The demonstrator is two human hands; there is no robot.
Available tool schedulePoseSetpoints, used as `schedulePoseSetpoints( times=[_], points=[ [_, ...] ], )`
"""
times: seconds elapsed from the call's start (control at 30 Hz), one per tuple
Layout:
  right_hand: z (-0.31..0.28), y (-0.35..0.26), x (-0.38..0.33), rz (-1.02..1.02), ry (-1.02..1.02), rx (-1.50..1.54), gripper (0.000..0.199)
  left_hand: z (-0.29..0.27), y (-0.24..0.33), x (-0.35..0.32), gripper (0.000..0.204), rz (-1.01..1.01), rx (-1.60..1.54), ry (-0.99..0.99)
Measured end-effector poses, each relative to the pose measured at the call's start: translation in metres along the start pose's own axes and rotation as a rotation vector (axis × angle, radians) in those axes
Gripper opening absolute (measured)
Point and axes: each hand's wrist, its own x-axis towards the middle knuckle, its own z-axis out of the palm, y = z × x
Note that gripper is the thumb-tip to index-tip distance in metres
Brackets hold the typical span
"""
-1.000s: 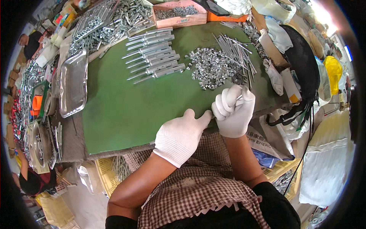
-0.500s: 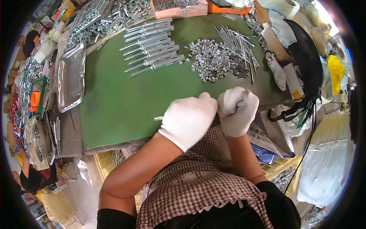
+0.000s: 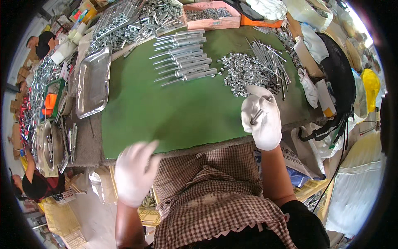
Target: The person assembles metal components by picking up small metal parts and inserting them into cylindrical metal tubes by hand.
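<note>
Both my hands wear white knit gloves. My left hand (image 3: 137, 172), blurred by motion, is off the front edge of the green work mat (image 3: 166, 120), its fingers apart and nothing seen in them. Over the mat's right side, my right hand (image 3: 262, 120) is palm up with curled fingers, with short metal pins (image 3: 256, 116) lying in it. Just beyond it is a heap of small shiny metal pieces (image 3: 242, 72), with long thin rods (image 3: 269, 60) beside it. Farther left, several metal tubes with protruding rods (image 3: 188, 62) lie in a row.
A metal tray (image 3: 94, 83) stands at the mat's left. Loose metal parts (image 3: 153, 18) and a pink box of small parts (image 3: 211, 16) lie at the back. At right hangs a black mesh bag (image 3: 338, 70). Other people (image 3: 43, 43) are at far left.
My hands were together at the mat's front, a thin rod sticking out by the left one. They have parted: the left moved left and nearer, the right turned palm up. The view shifted slightly.
</note>
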Motion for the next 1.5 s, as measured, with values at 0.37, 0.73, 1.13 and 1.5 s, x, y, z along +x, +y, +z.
schedulePoseSetpoints(
  times=[0.37, 0.73, 1.13, 1.5],
  points=[
    [0.009, -0.008, -0.005, 0.124, 0.066, -0.150, 0.036, 0.087, 0.037, 0.185, 0.022, 0.345, 0.221, 0.180],
    [0.018, -0.031, -0.017, 0.294, 0.081, -0.428, 0.042, 0.065, 0.034, 0.136, 0.025, 0.523, -0.008, 0.069],
    [-0.001, -0.028, -0.022, 0.420, -0.103, -0.730, 0.029, 0.059, 0.063, 0.090, 0.034, 0.614, -0.174, 0.114],
    [-0.006, -0.033, -0.025, 0.190, -0.139, -0.849, 0.011, 0.067, 0.069, 0.086, 0.032, 0.519, -0.232, 0.088]
  ],
)
